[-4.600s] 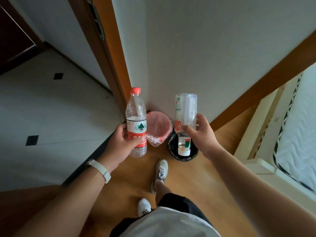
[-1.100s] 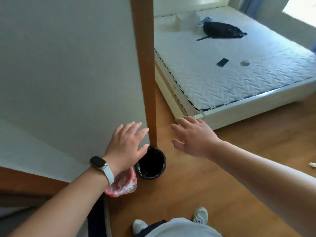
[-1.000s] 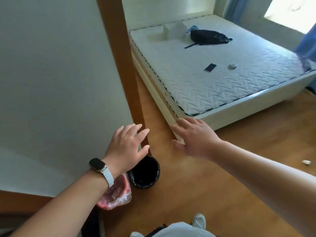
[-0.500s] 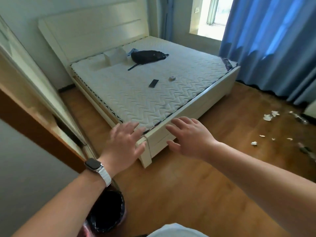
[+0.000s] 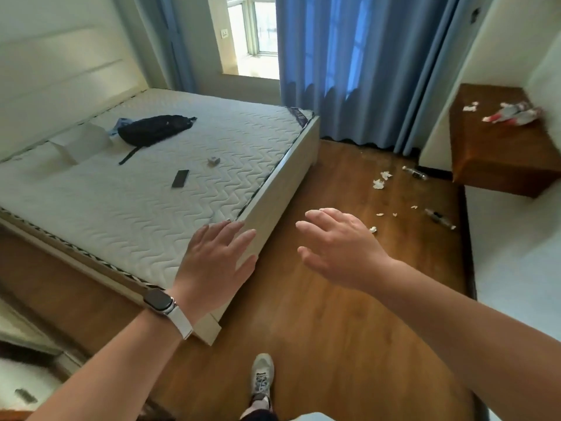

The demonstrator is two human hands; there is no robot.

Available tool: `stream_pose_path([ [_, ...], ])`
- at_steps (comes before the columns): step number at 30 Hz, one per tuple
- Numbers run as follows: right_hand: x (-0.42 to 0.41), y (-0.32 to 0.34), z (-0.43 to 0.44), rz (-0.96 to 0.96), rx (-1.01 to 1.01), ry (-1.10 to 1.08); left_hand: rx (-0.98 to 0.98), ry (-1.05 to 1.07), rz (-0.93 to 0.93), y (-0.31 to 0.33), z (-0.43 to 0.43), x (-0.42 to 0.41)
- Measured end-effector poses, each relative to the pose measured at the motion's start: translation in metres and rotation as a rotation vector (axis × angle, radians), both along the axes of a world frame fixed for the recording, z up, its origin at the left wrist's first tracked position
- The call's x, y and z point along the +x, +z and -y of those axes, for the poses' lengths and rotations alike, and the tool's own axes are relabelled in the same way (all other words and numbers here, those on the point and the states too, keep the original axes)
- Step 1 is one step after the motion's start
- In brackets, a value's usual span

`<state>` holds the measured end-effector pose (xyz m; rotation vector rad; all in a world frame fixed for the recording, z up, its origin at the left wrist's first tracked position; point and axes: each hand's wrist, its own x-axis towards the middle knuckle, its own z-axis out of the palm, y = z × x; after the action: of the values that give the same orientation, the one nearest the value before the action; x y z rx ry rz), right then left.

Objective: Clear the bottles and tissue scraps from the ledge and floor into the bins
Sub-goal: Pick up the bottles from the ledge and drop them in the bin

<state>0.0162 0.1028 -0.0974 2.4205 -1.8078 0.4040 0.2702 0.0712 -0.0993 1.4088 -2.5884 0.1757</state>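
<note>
The left hand (image 5: 217, 262) and right hand (image 5: 340, 250) hover empty, fingers spread, so much looks undone: a crushed bottle (image 5: 513, 113) and tissue scraps (image 5: 470, 107) lie near the back edge of the ledge (image 5: 498, 147), while 2 bottles (image 5: 414, 172) (image 5: 440, 218) and more scraps (image 5: 381, 180) litter the floor (image 5: 334, 344) along its right edge.

Blue curtains (image 5: 349, 65), white zigzag-quilted mattress (image 5: 136, 208) (bottles (image 5: 513, 114) seemingly red-labelled).

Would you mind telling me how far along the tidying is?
Done: nothing provable, no bins in view. In hand: nothing; left hand and right hand are empty. Left: two bottles and tissue scraps on the floor, a crushed bottle and scraps on the ledge.
</note>
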Motion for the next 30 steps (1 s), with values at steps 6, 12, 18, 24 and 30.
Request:
stream_pose_path([
  [6,-0.019,0.001,0.046,-0.047,-0.024,-0.164,0.019,-0.113,-0.020,-0.006,0.082,-0.021],
  [12,-0.011,0.006,0.122,-0.108,0.020,-0.238,0.057,-0.212,-0.072,-0.010,0.176,-0.020],
  [18,-0.009,0.007,0.175,-0.107,0.035,-0.348,0.071,-0.333,-0.102,-0.021,0.258,-0.034],
  [24,-0.035,0.005,0.202,-0.075,0.084,-0.458,0.069,-0.442,-0.134,-0.023,0.308,-0.073],
  [30,-0.088,-0.006,0.225,-0.115,0.064,-0.524,0.056,-0.521,-0.096,-0.030,0.350,-0.131],
])
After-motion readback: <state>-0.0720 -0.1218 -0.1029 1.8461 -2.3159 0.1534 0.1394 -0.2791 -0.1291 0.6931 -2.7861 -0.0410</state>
